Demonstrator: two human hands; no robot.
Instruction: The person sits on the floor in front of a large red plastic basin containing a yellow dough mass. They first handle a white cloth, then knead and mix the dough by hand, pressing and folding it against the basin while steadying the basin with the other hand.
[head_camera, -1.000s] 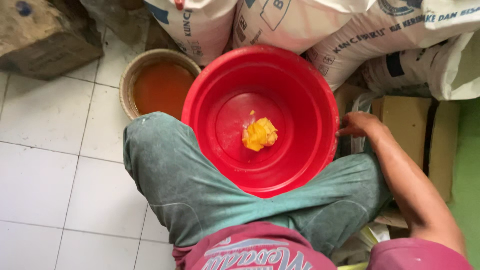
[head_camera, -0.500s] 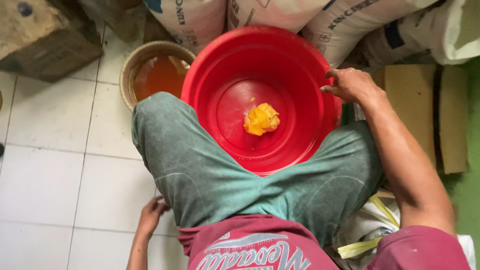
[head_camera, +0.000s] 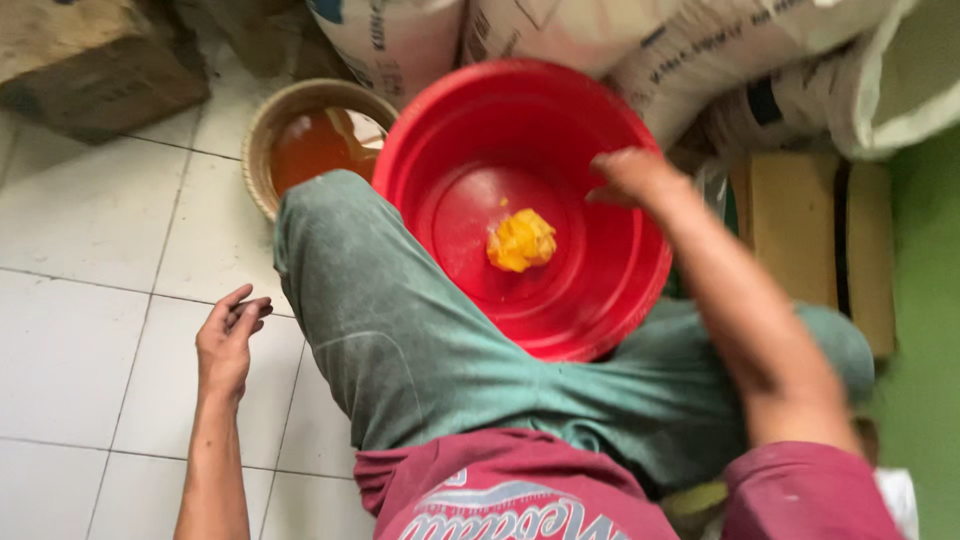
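Note:
A big red plastic basin (head_camera: 470, 130) rests between my crossed legs in grey-green trousers (head_camera: 400, 340). A yellow lump of soft stuff (head_camera: 521, 241) lies in the middle of the basin. My right hand (head_camera: 632, 176) hovers over the basin's right side, blurred, fingers curled, holding nothing that I can see. My left hand (head_camera: 228, 340) rests on the white tiled floor (head_camera: 90, 350) to the left of my knee, fingers loosely bent and empty.
A round tan bowl (head_camera: 262, 125) with orange liquid stands on the floor behind my left knee, touching the basin. Several white printed sacks (head_camera: 700, 50) lean at the back. A wooden block (head_camera: 90, 60) lies far left; cardboard (head_camera: 800, 220) and a green wall at right.
My right hand has moved from the basin's right rim inward over the basin. My left hand came into view and settled on the floor. The view shifted right.

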